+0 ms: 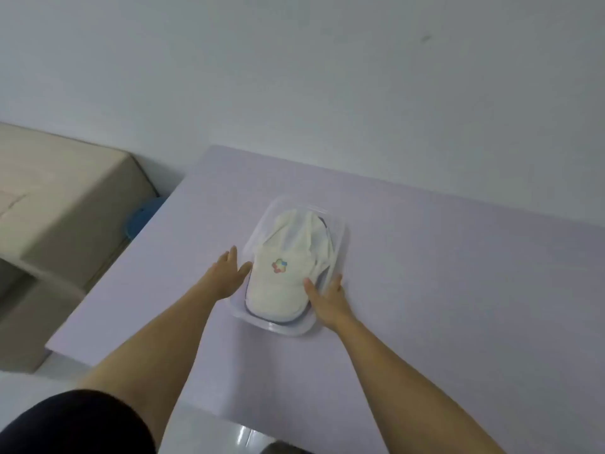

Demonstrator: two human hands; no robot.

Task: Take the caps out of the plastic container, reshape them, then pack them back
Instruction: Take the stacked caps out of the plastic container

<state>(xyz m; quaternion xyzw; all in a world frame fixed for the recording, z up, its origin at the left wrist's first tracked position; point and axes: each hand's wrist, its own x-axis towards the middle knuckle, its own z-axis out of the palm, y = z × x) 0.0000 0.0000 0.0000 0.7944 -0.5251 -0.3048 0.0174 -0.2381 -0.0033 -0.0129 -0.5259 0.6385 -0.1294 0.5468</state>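
Caps (pixel 281 283), count unclear, one container (pixel 340 231), left hand (pixel 226 273) open, right hand (pixel 327 299) gripping rim.

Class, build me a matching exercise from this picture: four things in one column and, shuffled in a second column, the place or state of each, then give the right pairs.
Column one:
1. white cloth cap with a coloured emblem
2. clear plastic container
3. left hand
4. right hand

Column two:
A. standing on the pale lilac table
B. at the container's right side, thumb on the cap
C. lying inside the container
D. open at the container's left side

Pairs: 1-C, 2-A, 3-D, 4-B
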